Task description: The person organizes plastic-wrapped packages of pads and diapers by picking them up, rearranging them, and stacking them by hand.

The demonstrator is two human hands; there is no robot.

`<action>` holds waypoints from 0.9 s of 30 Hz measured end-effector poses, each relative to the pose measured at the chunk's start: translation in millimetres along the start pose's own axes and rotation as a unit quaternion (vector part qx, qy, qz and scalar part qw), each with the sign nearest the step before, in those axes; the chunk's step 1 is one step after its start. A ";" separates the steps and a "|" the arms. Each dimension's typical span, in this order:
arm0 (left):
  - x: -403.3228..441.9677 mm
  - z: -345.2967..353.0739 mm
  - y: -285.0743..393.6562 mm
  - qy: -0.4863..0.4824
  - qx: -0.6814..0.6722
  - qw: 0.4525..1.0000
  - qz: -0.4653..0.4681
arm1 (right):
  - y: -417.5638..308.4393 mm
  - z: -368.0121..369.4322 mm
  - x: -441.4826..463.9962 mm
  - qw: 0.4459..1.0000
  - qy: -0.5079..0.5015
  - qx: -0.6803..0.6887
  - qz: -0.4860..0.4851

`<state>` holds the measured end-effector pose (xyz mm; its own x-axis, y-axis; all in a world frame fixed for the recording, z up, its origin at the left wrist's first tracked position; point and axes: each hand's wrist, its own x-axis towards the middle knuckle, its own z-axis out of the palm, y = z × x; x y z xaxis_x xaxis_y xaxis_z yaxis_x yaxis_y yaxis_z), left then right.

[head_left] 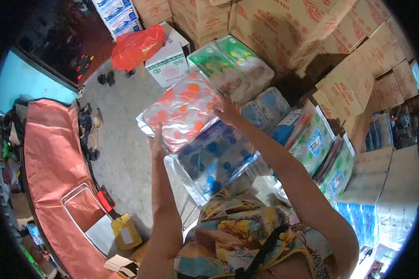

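"Where do you have the pack?"

"On my head feed, the orange-dotted pack is out in front of the body, its near edge beside the blue-dotted pack. I can't tell whether one rests on the other."

"Fingers?"

"My left hand grips the near-left edge, thumb on top, the other fingers hidden beneath. My right hand is closed on the right edge, fingers bent over it."

"How should it handle?"

"I'd judge it fairly light and soft, likely to sag in the middle. The glossy wrap looks slippery and could tear if pinched. I'd hold it by opposite edges, palms partly under."

"Your count?"

"I make it one orange-dotted pack, one blue-dotted pack, one red plastic bag and one yellow parcel. The brown cartons overlap too much for me to count, and I can't tell whether the green-and-white bundle is one pack or two."
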<state>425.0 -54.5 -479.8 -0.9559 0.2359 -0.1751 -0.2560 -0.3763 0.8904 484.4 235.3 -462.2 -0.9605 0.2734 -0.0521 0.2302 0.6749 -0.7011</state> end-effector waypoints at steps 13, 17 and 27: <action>-36.2 20.1 12.5 0.375 0.208 0.898 0.094 | -2.2 -67.4 -122.8 0.985 0.060 -0.159 0.033; -50.4 16.6 9.5 0.358 0.415 0.788 0.280 | 35.4 -103.8 -202.7 0.965 0.086 -0.240 0.055; -129.9 174.6 -25.1 0.016 0.113 0.983 0.142 | 109.7 -127.7 -318.5 0.932 0.018 -0.288 0.221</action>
<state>580.7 80.7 -406.0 -0.9890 0.1208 0.0851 0.0578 -0.2140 0.9751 835.6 309.7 -431.7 -0.7487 0.6273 -0.2143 0.6575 0.7440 -0.1191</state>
